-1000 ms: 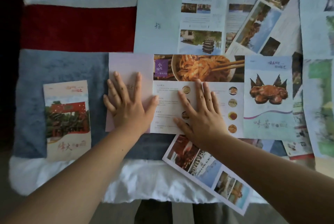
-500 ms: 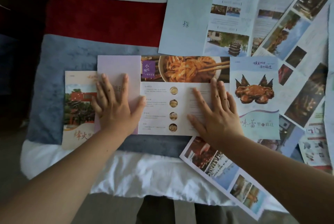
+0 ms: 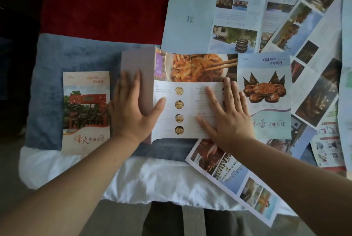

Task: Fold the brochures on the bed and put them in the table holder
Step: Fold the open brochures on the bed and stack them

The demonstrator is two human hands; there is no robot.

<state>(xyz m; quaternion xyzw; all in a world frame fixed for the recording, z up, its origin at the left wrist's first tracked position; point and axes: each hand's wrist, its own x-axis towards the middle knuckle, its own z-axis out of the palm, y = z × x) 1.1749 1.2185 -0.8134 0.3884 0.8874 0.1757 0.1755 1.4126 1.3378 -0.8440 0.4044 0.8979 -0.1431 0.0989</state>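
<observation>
Blue, red and white bed (image 3: 76,60), food brochure (image 3: 190,106), left hand (image 3: 131,110) and right hand (image 3: 228,119) pressing it, fingers (image 3: 229,91) straight, apart.

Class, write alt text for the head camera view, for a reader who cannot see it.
A person's left hand rests on the raised lilac end panel of an open food brochure on a bed, while the right hand presses the rest flat. A folded brochure lies to its left on a blue blanket; unfolded brochures spread above and right.

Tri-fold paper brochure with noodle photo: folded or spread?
Mid-fold. Noodle-photo brochure: lilac left panel raised, left hand on it; rest flat under right hand.
</observation>
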